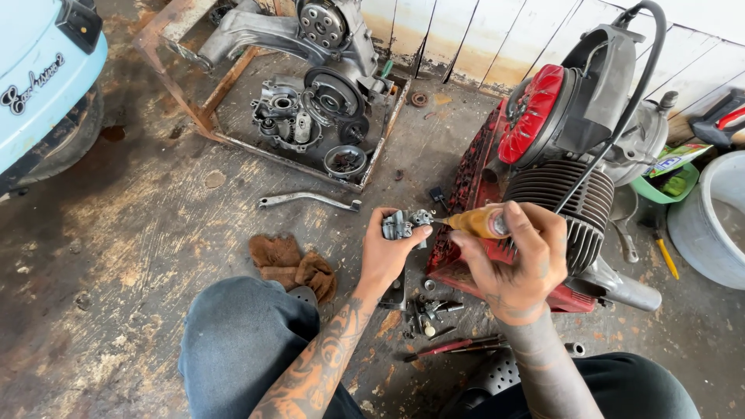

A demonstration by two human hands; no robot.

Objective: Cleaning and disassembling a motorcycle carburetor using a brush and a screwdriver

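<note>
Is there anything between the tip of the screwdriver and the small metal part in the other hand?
Nothing visible. The right hand holds the amber-handled screwdriver, and its tip already meets the small grey metal part gripped by the left hand. No object lies between them.

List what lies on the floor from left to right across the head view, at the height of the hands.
Brown crumpled rag → left hand holding small grey metal carburettor → right hand with amber-handled screwdriver → red-fanned finned engine → yellow-handled tool.

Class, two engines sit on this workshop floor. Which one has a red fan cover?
The engine at the right, beside the right hand, with a finned cylinder. The engine in the metal frame at the top is bare grey metal.
</note>
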